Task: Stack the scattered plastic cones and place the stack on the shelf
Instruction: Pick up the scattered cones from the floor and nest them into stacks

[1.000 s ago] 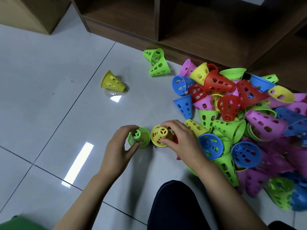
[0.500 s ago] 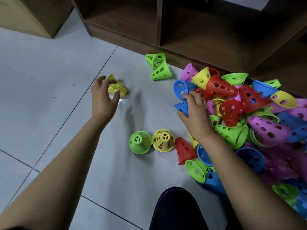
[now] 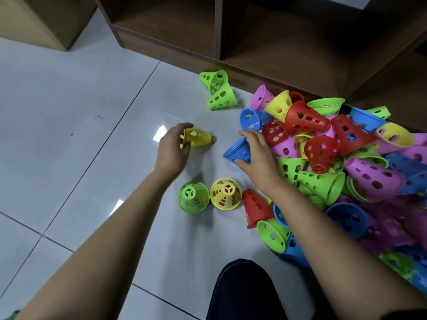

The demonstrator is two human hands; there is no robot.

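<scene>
Dozens of plastic cones, all pierced with holes, lay in a heap (image 3: 335, 158) on the floor tiles (image 3: 69, 112) to my right: red, blue, green, yellow, pink, most on their sides.

Left hand (image 3: 172, 148): fingers curled round the wide end of a loose yellow cone (image 3: 197, 136), which lay sideways with its tip pointing right, out on the tiles well apart from the heap. Lifted or touching the floor, I could not tell.

Right hand (image 3: 256, 155): thumb and fingers clasped across a blue cone (image 3: 239, 151) at the heap's near-left edge.

Nearer me, a green cone (image 3: 193, 197) and a second yellow cone (image 3: 226, 194) stood wide end down, just beside each other. A red cone (image 3: 255, 207) leaned next to them against the heap.

A pair of green cones (image 3: 218, 90) lay touching, just before the shelf (image 3: 265, 35).

Shelf: brown wood, two compartments in view with a divider between; I saw only boards inside, and the frame cut off the upper parts.

Heap's far right edge ran out of frame and blurred. My dark trouser knee (image 3: 242, 292) covered the bottom centre.
</scene>
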